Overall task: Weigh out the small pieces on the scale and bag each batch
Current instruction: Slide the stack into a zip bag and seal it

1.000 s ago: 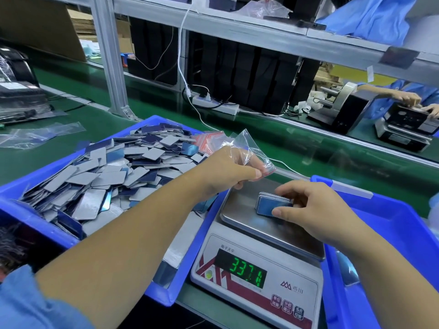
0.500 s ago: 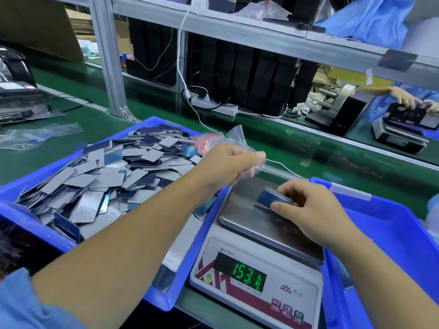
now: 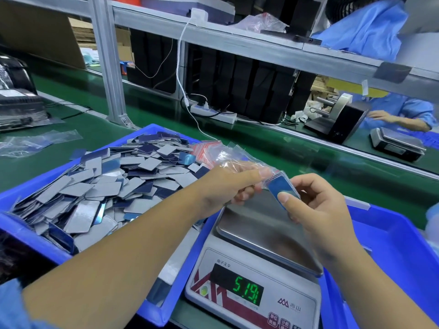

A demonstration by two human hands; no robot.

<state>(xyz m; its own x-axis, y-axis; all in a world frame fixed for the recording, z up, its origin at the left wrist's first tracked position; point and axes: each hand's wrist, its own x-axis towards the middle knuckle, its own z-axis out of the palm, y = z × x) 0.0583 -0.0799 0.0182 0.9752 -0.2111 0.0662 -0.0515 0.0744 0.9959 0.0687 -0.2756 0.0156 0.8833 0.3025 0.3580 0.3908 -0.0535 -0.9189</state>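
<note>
Stack's off the scale (image 3: 251, 281) now, so the pan is bare and the readout is dropping, 51.9 against 153 a moment ago. Right hand (image 3: 316, 205) pinches the stack (image 3: 282, 189) in its fingers, tilted up to the bag (image 3: 240, 160) the left hand (image 3: 228, 186) grips just above the pan. Looks like bagging is underway. Loose pieces (image 3: 107, 186) sit in the left bin (image 3: 31, 236).

Your left hand (image 3: 228, 186) hides the mouth of the clear bag (image 3: 240, 160), so you cannot tell how far the stack of pieces (image 3: 281, 189) is in. The scale (image 3: 251, 293) and right bin (image 3: 389, 252) are cut off below.
</note>
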